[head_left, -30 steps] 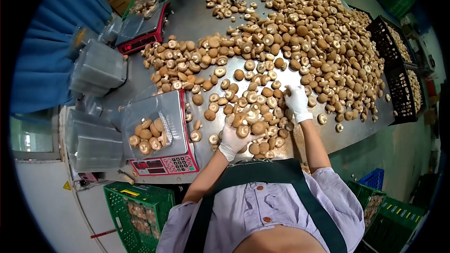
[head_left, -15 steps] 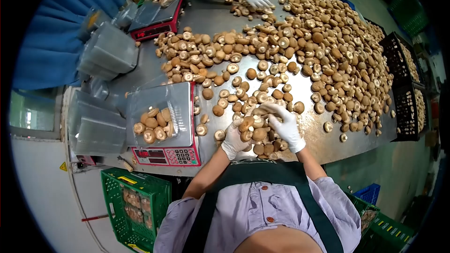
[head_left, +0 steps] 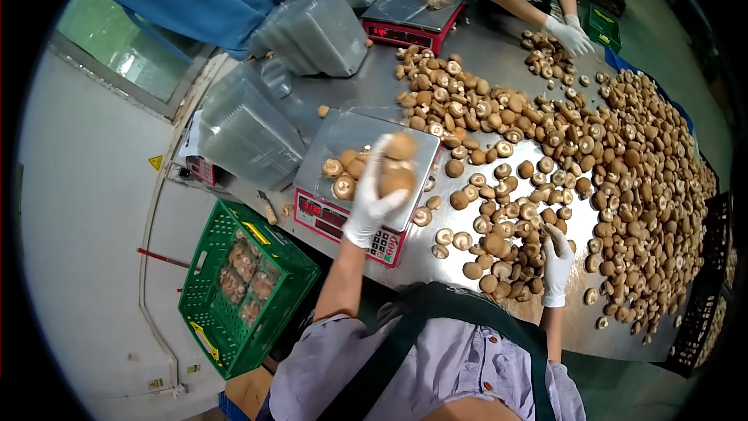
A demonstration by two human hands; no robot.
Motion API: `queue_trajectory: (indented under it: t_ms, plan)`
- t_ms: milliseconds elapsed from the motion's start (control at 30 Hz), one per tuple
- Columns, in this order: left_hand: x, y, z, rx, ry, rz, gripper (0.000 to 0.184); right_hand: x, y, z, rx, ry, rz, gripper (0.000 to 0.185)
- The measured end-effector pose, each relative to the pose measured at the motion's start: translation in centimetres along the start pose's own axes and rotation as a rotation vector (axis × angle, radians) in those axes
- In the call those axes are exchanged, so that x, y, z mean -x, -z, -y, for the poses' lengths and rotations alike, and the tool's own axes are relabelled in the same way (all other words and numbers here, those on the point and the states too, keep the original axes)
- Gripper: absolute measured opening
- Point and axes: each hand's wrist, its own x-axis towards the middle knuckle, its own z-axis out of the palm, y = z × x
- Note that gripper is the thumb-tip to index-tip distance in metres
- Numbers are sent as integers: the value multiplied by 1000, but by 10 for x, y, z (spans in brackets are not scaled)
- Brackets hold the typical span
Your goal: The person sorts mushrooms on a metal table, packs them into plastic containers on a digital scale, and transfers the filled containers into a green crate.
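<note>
My left hand (head_left: 374,201), in a white glove, is closed around a few brown-capped shiitake mushrooms (head_left: 398,181), somewhat blurred. It is over the red-framed digital scale (head_left: 421,148). More mushrooms (head_left: 344,187) lie in a clear plastic tray on the scale's plate, partly hidden by that hand. To the right, my gloved right hand (head_left: 556,265) reaches into a loose group of mushrooms (head_left: 506,245) on the metal table (head_left: 448,214). Its fingers look apart and touch mushrooms there; the fingertips are partly hard to make out.
A large mushroom heap (head_left: 647,187) covers the table's right side. Stacked clear trays (head_left: 249,129) stand left of the scale. A green crate (head_left: 292,253) with packed mushrooms sits below. Across the table, a co-worker's gloved hands (head_left: 573,35) handle mushrooms near a second scale (head_left: 413,27).
My left hand has carried mushrooms from the loose group leftward to above the scale. My right hand has lowered onto the loose mushrooms. The view has turned left.
</note>
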Motion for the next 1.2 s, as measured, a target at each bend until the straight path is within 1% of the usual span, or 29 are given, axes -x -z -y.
queue_trajectory:
  t_ms: [33,67,133,167,200,367,400,467,500,533,600,633,700,733,800,833,900,933,1000,1067,1133,1200]
  plan:
    - [2,17,-8,-270,-85,-76,80,-1,0,-4,-16,-3,3,27]
    - [-2,38,-15,-871,-395,-123,74,-2,0,-5,-18,0,5,27]
    - [-7,57,-22,-1245,-285,-23,71,-2,-2,-5,28,0,21,26]
    - [-8,73,-3,-1593,-238,118,68,-2,-3,-2,28,0,24,26]
    - [-8,69,2,-1506,-172,156,65,-1,-6,4,63,19,40,25]
    - [-18,66,0,-1525,-111,279,60,8,-16,17,155,62,61,22]
    - [-17,66,1,-1525,-116,278,60,10,-16,16,154,65,58,22]
    - [-14,70,5,-1509,-206,252,58,14,-16,16,153,23,56,21]
    - [-14,73,7,-1475,-263,242,56,17,-14,13,155,23,53,21]
    - [-13,76,9,-1472,-265,245,56,20,-12,10,170,21,53,21]
    - [-12,83,12,-1420,-381,239,52,27,-12,15,188,15,48,20]
    - [-12,86,15,-1416,-381,242,52,30,-12,24,205,10,75,20]
    - [-13,91,19,-1245,-473,198,46,35,-12,28,271,33,107,19]
    - [-13,93,19,-1240,-475,199,46,38,-14,28,274,33,103,19]
    - [-13,97,17,-1242,-539,157,41,42,-20,29,182,-45,108,18]
    - [-13,98,17,-1238,-540,159,41,43,-23,31,214,-42,105,18]
    - [-15,98,17,-998,-516,-29,32,46,-31,46,229,-63,118,19]
    - [-20,97,16,-854,-589,-108,26,47,-36,54,241,-85,136,20]
    - [-29,99,13,-313,-434,-233,24,46,-47,56,237,-96,136,20]
    - [-34,111,-6,207,-197,-283,30,45,-57,54,253,17,130,19]
    - [-38,131,-26,411,-128,-273,32,44,-65,63,272,1,154,20]
    - [-36,145,-43,423,-41,-307,33,41,-75,65,226,-12,164,19]
